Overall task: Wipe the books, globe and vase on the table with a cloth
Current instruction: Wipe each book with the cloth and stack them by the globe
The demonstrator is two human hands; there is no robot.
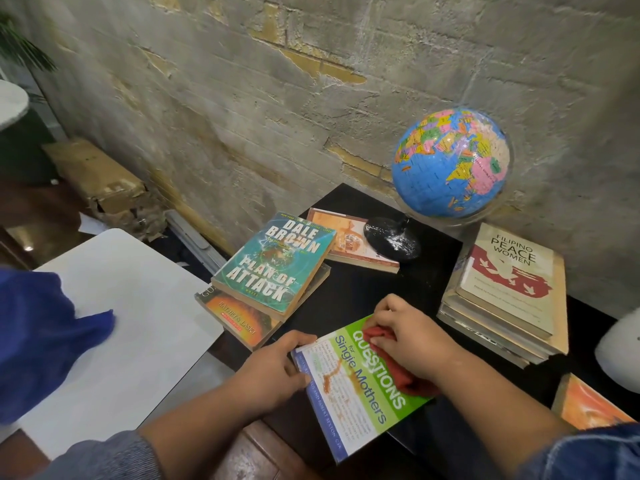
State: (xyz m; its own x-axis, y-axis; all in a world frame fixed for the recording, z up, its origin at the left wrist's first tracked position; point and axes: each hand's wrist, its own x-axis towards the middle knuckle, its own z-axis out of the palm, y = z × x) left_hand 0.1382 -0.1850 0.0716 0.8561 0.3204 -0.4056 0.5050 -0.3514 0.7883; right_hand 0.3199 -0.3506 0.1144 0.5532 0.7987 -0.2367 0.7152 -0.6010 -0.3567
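Observation:
A green and white book (360, 386) titled "Questions for Single Mothers" lies on the black table (349, 289) near its front edge. My left hand (277, 367) grips the book's left edge. My right hand (408, 336) presses a red cloth (412, 377) onto the cover. A blue globe (452, 164) on a black base (391, 239) stands at the back. The teal "Plan of Attack" book (273, 263) rests on another book (239, 318) at the left. A stack topped by "Filipino Peace Women" (509, 278) sits at the right. A white rounded object, possibly the vase (620, 355), shows at the right edge.
A tan book (349, 242) lies partly under the globe's base. An orange book (588, 405) is at the front right. A white tabletop (131, 313) stands left of the black table, with a blue cloth-like shape (38, 341) over it. A rough brick wall (277, 98) runs behind.

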